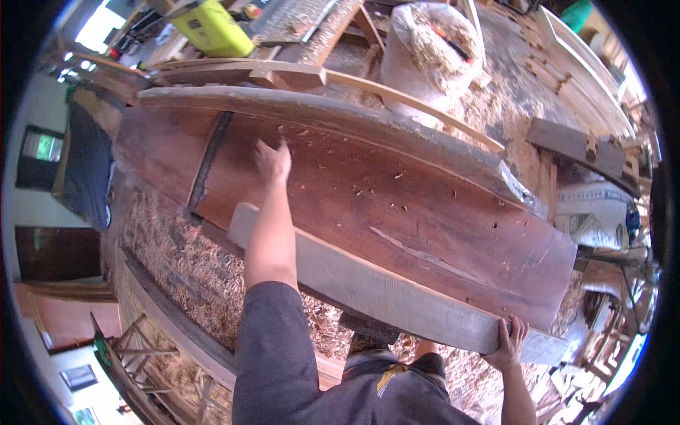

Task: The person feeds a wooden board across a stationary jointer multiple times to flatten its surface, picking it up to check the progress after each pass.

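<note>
A broad reddish-brown wooden slab stretches across the middle, with small wood shavings scattered on it and a dark strip crossing its left part. My left hand reaches over the slab, thumb and fingers apart, holding nothing that I can see. Whether it touches the surface I cannot tell. Along the slab's near side runs a long pale plank, and my left forearm passes above it. Near the plank's right end, my right hand grips it, fingers over the top edge.
Beyond the slab's rough far edge stands a white sack full of shavings. A yellow-green container is at the back left. Shavings cover the floor, and a dark beam and wood pieces lie at the right. A long board lies at the lower left.
</note>
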Demonstrator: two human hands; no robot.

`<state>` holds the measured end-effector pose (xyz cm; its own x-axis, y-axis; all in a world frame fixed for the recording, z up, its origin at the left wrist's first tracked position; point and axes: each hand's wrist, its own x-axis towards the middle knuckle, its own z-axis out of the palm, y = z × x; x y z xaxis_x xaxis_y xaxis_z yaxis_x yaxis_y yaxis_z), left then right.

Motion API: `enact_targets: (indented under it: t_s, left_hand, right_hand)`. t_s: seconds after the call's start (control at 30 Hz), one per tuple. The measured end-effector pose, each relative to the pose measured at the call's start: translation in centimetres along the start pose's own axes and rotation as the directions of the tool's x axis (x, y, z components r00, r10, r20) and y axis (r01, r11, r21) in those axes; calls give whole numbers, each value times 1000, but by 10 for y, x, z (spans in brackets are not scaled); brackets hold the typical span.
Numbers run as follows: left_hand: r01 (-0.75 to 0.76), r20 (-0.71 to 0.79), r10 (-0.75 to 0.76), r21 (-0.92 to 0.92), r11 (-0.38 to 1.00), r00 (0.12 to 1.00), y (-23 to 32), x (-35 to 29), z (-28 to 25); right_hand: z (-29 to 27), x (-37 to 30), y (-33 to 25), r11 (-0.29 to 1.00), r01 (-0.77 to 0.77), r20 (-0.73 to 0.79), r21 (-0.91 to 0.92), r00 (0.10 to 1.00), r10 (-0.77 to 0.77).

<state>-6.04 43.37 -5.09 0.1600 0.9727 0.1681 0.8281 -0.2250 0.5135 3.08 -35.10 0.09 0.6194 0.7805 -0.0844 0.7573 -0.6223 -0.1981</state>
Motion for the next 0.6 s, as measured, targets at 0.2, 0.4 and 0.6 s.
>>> enact_targets:
  t_s: [0.2,0.4,0.6]
  left_hand:
    - [-29,882,-123,152,988,456,169,-127,20]
    - [-431,394,847,-734,524,357,155,-350,-85]
    - [-448,413,427,-50,893,804,69,-388,-96]
  right_hand:
    - [-13,-13,9,999,3,11,-53,1000,-3]
    - [-14,8,18,999,33,56,36,998,-35]
    - [-46,8,94,992,108,72,67,991,-113]
